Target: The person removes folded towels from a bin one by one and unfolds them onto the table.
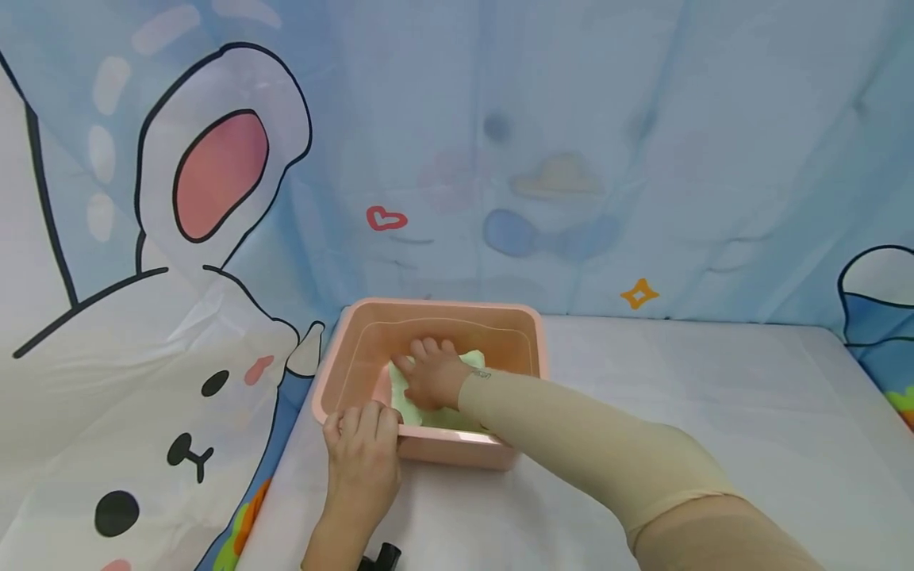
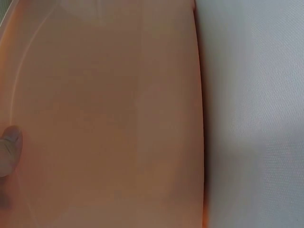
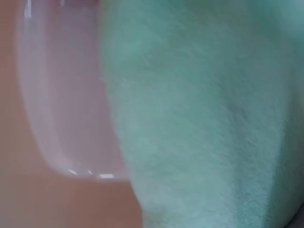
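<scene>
A pink plastic basin stands on the white-covered table by the back curtain. My left hand grips its near rim at the left corner, fingers over the edge; in the left wrist view the thumb lies against the basin's outer wall. Inside, my right hand rests, fingers spread, on a light green cloth. The cloth fills most of the right wrist view. Beside it shows a glossy pale pink piece with a rounded corner, partly covered by the cloth.
A blue printed curtain hangs right behind the basin, and a rabbit-print sheet hangs on the left. White table cover stretches to the right. A small black object shows by the left wrist.
</scene>
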